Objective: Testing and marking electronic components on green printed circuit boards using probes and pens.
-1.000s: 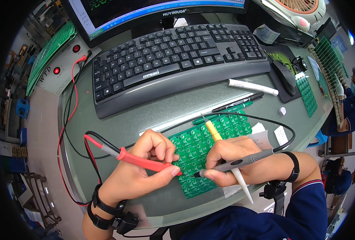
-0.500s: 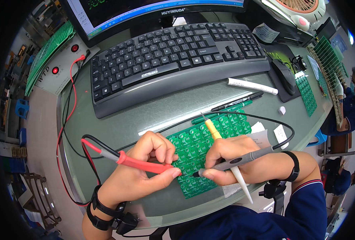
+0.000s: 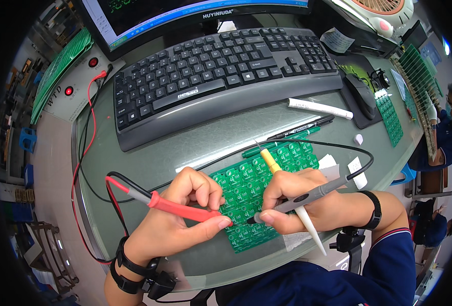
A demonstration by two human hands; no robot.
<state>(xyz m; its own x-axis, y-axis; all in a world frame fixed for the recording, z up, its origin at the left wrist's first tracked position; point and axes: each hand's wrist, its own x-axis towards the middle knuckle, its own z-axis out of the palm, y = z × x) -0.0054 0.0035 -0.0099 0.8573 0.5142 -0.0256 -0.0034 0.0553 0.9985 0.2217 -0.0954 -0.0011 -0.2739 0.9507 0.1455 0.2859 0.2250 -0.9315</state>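
A green circuit board panel [image 3: 246,189] with many small round units lies on the glass desk in front of me. My left hand [image 3: 177,219] grips a red test probe [image 3: 177,206], its tip touching the board's near edge. A grey-black test probe [image 3: 307,196] sits in my right hand [image 3: 300,204], tip also on the board, a little to the right of the red tip. The same hand also holds a white and yellow pen-like tool [image 3: 307,227] that sticks out above and below the fist. A black wrist strap [image 3: 134,273] wraps my left wrist.
A black keyboard [image 3: 221,71] and a monitor [image 3: 185,15] stand behind the board. Between them lie a white marker [image 3: 320,108], a black pen [image 3: 302,127] and a green pen [image 3: 279,144]. A mouse [image 3: 362,94] and more green boards [image 3: 391,117] are at right, where another person [image 3: 447,127] sits.
Both probe tips have stayed on the board's near edge; my hands shifted only slightly.
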